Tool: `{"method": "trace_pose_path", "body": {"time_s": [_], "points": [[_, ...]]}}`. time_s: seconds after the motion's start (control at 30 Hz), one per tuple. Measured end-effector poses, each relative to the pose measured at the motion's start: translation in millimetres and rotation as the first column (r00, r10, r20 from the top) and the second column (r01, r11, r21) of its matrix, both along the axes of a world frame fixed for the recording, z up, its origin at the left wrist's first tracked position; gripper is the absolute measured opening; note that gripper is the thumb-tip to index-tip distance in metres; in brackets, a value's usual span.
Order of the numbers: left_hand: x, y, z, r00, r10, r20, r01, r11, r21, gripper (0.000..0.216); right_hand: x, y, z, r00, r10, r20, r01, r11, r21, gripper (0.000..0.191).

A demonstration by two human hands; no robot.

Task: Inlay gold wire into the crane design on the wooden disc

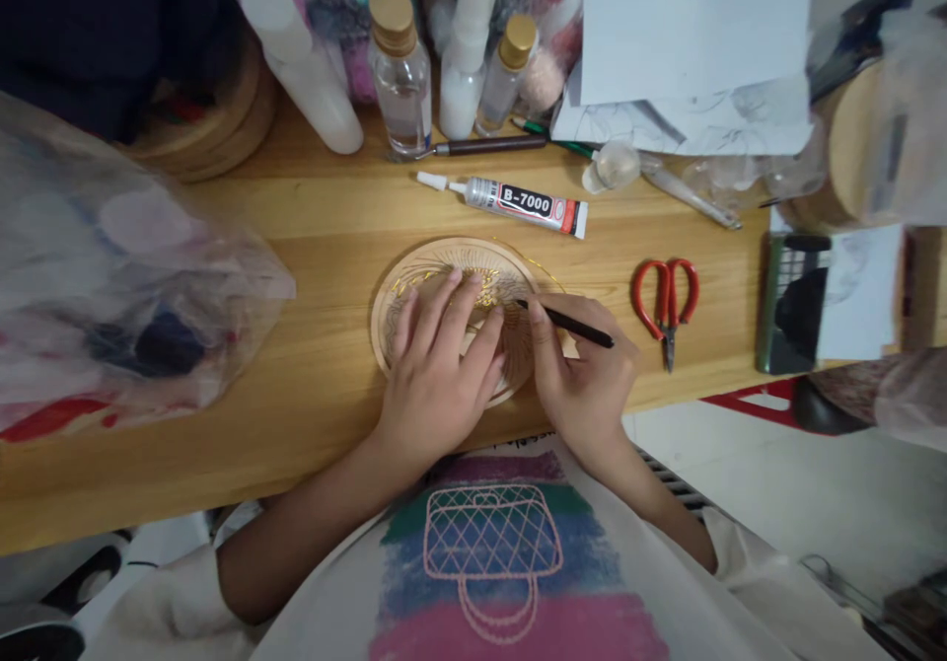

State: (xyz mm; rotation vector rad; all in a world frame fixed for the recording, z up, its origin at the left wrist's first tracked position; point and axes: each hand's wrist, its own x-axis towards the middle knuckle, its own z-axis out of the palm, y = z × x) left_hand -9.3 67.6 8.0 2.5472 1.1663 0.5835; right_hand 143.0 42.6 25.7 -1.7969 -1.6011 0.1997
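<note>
On the wooden table lies a round wooden disc (379,330) with dark line patterns and gold thread (488,286) laid across it. My left hand (444,365) rests flat on the disc with its fingers spread, covering much of the lower left. My right hand (588,370) pinches a slim black pen-like tool (581,326), whose tip touches or hovers just above the disc's right part; I cannot tell which. A loose end of gold thread curves past the disc's upper right edge. What lies under my left palm is hidden.
Behind the disc lies a B-7000 glue tube (525,204). Red-handled scissors (666,306) and a dark phone-like object (793,303) are to the right. Bottles (400,79), a dark-handled tool (492,146) and papers (695,39) line the back. A plastic bag (148,276) covers the left.
</note>
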Motion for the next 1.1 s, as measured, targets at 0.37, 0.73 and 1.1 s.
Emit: {"method": "trace_pose_path", "body": {"time_s": [0.37,0.73,1.1], "points": [[1.4,-1.9,-2.1,1.0,0.021,0.014,-0.021,1.0,-0.009,0.03,-1.1,-0.4,-0.3,1.0,0.005,-0.013,-0.005,1.0,-0.004,0.01],[2.4,-3.0,-4.3,0.996,0.027,0.079,-0.024,0.999,-0.038,0.029,-2.2,-0.9,0.6,1.0,0.0,-0.021,0.0,1.0,0.01,0.009],[2.8,-2.4,-4.8,0.998,0.023,0.054,-0.024,1.0,0.009,0.028,-2.6,-0.8,0.6,1.0,-0.018,0.005,0.018,1.0,0.007,0.01]]}}
